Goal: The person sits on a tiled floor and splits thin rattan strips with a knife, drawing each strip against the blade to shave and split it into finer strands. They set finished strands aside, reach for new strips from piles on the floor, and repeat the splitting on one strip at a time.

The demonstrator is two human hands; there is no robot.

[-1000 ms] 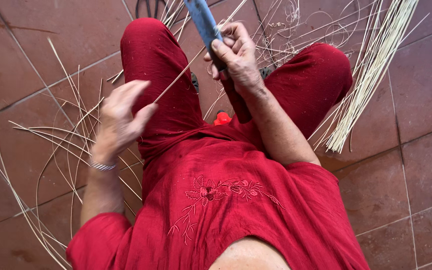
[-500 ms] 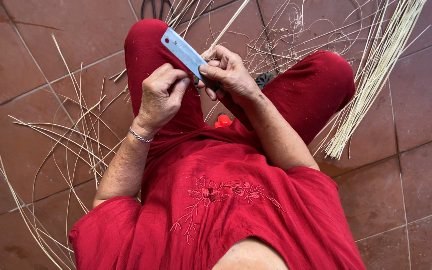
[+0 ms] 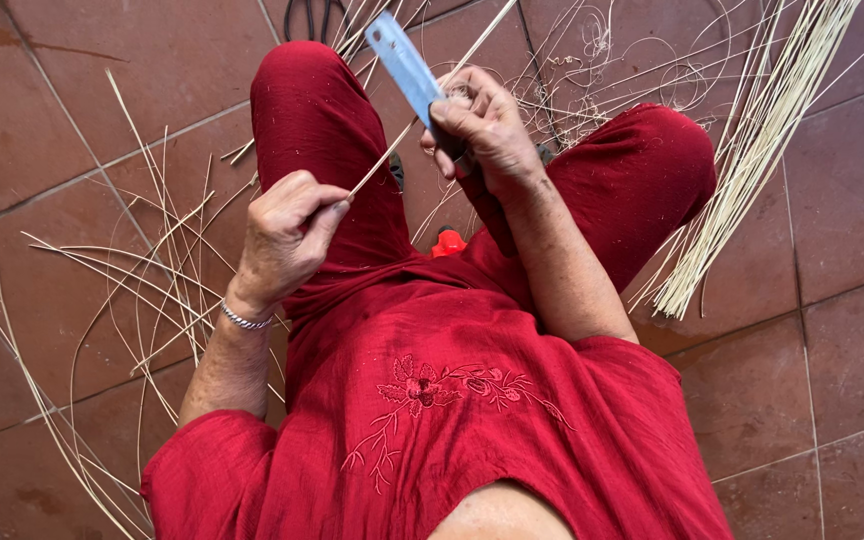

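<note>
Right hand [image 3: 487, 125] is gripping one flat blue blade [image 3: 407, 68] w/ fingers curled shut round its lower end, blade tip pointing up-left over the left knee, while left hand [image 3: 287, 235] is pinching one thin cane strip [image 3: 422, 110] btwn thumb & fingertips, strip running up-right under the blade. Loose strips [image 3: 142, 270], too many to count, are fanning over the tiled floor [image 3: 82, 90] at left; one tight bundle [image 3: 752, 160] is lying just beside the right knee, w/ bare tile beyond it at right.
</note>
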